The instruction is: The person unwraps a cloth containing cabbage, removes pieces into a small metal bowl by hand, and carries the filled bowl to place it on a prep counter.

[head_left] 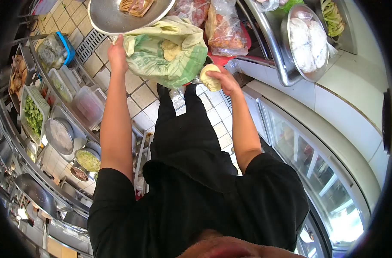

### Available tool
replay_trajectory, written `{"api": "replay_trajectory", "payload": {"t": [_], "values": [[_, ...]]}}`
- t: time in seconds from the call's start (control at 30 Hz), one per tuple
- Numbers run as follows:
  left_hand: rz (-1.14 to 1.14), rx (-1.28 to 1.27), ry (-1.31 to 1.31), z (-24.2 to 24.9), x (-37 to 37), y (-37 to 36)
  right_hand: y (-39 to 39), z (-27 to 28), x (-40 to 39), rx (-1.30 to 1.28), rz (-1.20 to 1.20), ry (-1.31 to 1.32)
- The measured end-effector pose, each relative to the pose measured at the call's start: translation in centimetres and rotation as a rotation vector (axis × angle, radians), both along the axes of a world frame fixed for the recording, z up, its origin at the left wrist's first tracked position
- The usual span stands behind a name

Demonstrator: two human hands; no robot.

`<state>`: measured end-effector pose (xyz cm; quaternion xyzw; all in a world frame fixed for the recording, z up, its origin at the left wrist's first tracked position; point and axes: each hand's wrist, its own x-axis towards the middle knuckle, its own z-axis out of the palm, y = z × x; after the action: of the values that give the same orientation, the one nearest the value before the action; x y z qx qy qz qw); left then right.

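Note:
A green and pale-yellow plastic bag (140, 60) lies wide open in front of me, with a pale yellow, crumbly-looking lump (172, 50) inside it. My left hand (117, 56) is closed on the bag's left edge, its thumb just under the rim of a metal bowl (102, 26). To the right of the bag, my right hand (226, 81) grips a rounded, pale yellow lump (210, 76) with a rough lower side. Part of a metal container shows behind this lump, mostly hidden by the bag.
Plastic-wrapped food (225, 32) sits beyond the bag. At the upper right, a metal bowl (286, 43) holds white wrapped packages. Shelving on the left carries a green vegetable basket (44, 103) and several tubs. A glass-fronted cabinet (308, 159) stands to my right.

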<state>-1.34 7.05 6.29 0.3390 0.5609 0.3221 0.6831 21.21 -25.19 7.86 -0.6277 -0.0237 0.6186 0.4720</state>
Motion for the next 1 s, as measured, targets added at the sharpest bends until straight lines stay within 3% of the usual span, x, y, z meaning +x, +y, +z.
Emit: {"api": "replay_trajectory", "payload": {"t": [0.3,0.4,0.6,0.73,0.83,0.87,1.0], "values": [[0.068,-0.12,-0.039,1.5,0.3,-0.3,4.7,-0.5,-1.4,-0.314,0.624,-0.747],[0.067,-0.026,-0.044,1.1,0.4,-0.3,6.8,1.0,-2.3,-0.392,0.755,-0.915],[0.108,-0.051,-0.071,2.6,0.6,-0.8,5.9,-2.4,-3.3,-0.18,0.843,-1.206],[0.095,-0.067,-0.138,1.6,0.0,-1.1,6.1,-1.2,-3.1,-0.167,0.609,-1.234],[0.07,-0.051,-0.163,1.9,-0.3,-1.5,8.5,-0.6,-2.8,-0.111,0.236,-0.958],[0.075,-0.057,-0.143,2.4,-0.3,-1.8,9.7,-1.1,-3.2,-0.016,0.179,-0.998],[0.069,-0.008,-0.093,2.1,-1.1,-2.4,15.8,-5.2,-4.0,0.229,0.506,-0.777]]}}
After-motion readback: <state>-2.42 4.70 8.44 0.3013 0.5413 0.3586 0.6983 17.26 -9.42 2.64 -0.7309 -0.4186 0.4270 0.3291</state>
